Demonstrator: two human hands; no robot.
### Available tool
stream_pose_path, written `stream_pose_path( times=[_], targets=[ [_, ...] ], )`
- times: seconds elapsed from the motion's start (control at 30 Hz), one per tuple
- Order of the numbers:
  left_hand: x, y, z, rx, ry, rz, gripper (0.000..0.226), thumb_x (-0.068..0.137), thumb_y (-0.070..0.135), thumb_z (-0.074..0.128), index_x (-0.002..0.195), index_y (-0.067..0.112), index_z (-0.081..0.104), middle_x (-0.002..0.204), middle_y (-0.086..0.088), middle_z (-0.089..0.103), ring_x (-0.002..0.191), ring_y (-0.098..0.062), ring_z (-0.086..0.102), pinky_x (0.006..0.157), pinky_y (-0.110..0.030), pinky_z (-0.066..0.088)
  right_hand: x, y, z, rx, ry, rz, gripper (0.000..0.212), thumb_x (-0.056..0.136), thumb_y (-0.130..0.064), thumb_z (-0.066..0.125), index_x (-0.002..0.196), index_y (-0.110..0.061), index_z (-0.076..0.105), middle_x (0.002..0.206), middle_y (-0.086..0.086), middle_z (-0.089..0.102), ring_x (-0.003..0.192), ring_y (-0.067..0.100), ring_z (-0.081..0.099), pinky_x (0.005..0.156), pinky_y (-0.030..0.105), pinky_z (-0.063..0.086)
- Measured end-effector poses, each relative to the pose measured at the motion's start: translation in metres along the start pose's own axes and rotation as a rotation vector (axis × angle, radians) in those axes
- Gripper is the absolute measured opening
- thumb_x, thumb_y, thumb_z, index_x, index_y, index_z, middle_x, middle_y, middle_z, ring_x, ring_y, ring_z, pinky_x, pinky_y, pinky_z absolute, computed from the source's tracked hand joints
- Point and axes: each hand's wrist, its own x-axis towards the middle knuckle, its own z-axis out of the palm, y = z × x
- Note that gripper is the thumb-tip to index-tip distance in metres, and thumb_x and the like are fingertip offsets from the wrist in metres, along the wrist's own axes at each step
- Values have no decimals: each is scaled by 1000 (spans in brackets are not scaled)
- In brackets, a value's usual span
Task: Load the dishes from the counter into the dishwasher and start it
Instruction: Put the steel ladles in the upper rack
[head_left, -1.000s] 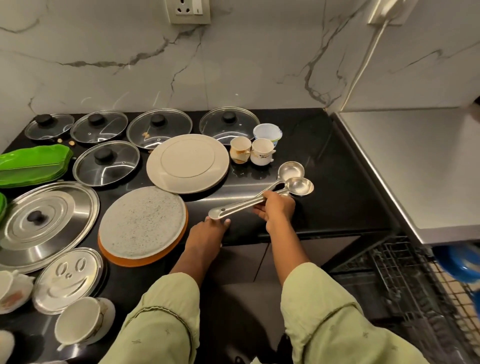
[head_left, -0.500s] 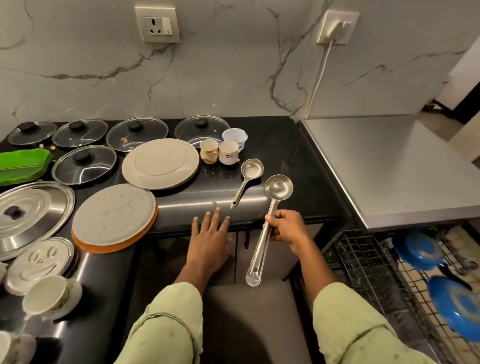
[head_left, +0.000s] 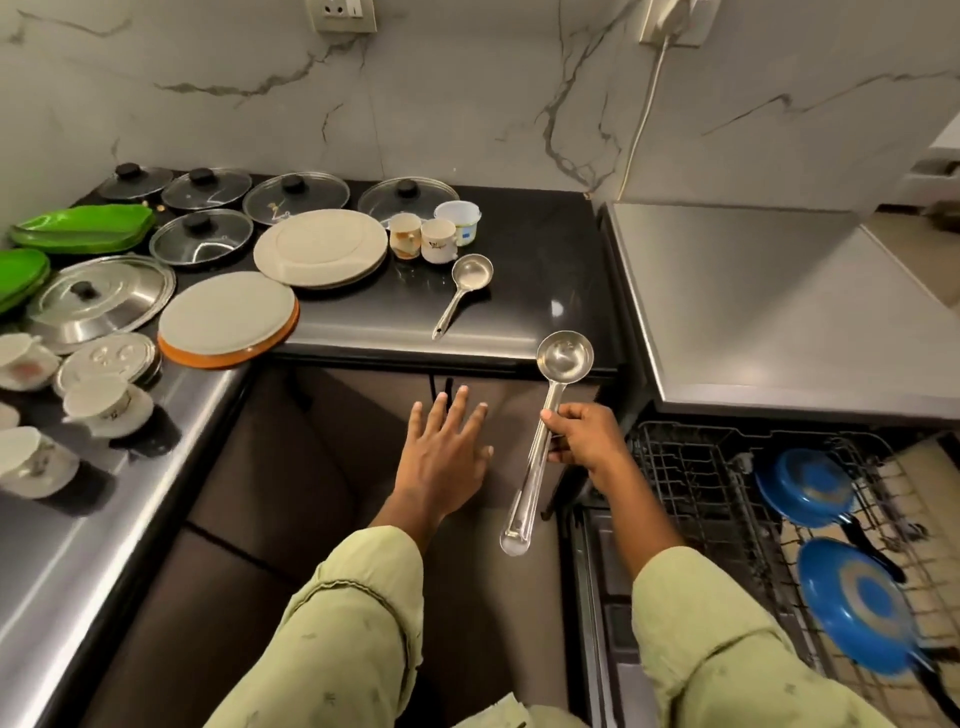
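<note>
My right hand (head_left: 582, 441) grips the handle of a long steel ladle (head_left: 563, 356), bowl up, off the counter edge and left of the pulled-out dishwasher rack (head_left: 685, 467). My left hand (head_left: 441, 457) hovers flat with spread fingers in front of the cabinet doors, holding nothing. A second steel ladle (head_left: 470, 273) lies on the black counter (head_left: 540, 249). Two blue pans (head_left: 802, 488) sit in the rack.
On the counter are several glass lids (head_left: 296, 197), a beige plate (head_left: 322, 247), a grey plate on an orange one (head_left: 226, 319), three small cups (head_left: 436, 239), steel lids (head_left: 98, 301), green trays (head_left: 83, 226) and white cups (head_left: 106, 405). The steel dishwasher top (head_left: 769, 291) lies right.
My right hand lifted one ladle off the counter and carried it toward the rack. My left hand left the counter edge. The other ladle stayed on the counter.
</note>
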Motion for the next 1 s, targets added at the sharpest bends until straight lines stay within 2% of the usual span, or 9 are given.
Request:
stream_pose_path(
  times=[0.27,0.37,0.47,0.7,0.77,0.9,1.0],
  targets=[
    [-78,57,11,26,-42,-41,66,102,56,29,158,29,9,167,-4,-2,153,-27,-2,122,-51,-1,-60,51,-41,36,-21,-1,14,91,-1,64,79,-6,60,64,4,59,47,7,56,46,22,51],
    [-107,70,13,45,-22,-43,66,101,57,28,158,29,8,167,-4,-2,153,-27,-3,122,-51,-2,-89,69,-55,63,-22,7,5,92,-2,63,88,-1,61,68,8,62,48,8,59,48,24,54],
    [-133,87,15,48,-1,-29,67,102,57,29,158,29,8,167,-4,-2,153,-28,-2,122,-51,-1,-120,83,-72,96,0,3,6,93,-2,61,95,3,60,73,13,62,53,15,61,48,26,55],
    [-206,144,38,10,-20,34,66,102,56,28,158,26,11,167,-6,0,153,-30,0,122,-52,0,-203,136,-120,48,48,36,13,94,-7,61,82,-3,63,70,11,67,53,15,61,49,27,54],
    [-228,162,45,7,-35,47,65,102,54,29,158,25,14,167,-7,1,153,-30,1,122,-54,2,-226,150,-134,32,54,58,11,93,-5,63,82,-2,64,70,11,67,52,15,60,51,28,54],
    [-260,202,50,18,-74,68,65,101,54,33,157,25,17,167,-7,4,153,-30,3,122,-54,3,-272,171,-167,64,79,78,8,91,2,63,83,3,60,67,14,64,46,14,57,44,26,50],
    [-266,235,51,33,-73,89,66,101,53,34,157,24,19,166,-7,6,153,-30,5,122,-54,4,-295,178,-196,77,103,85,9,91,2,63,83,0,60,66,10,66,49,15,57,48,29,51]
  ],
)
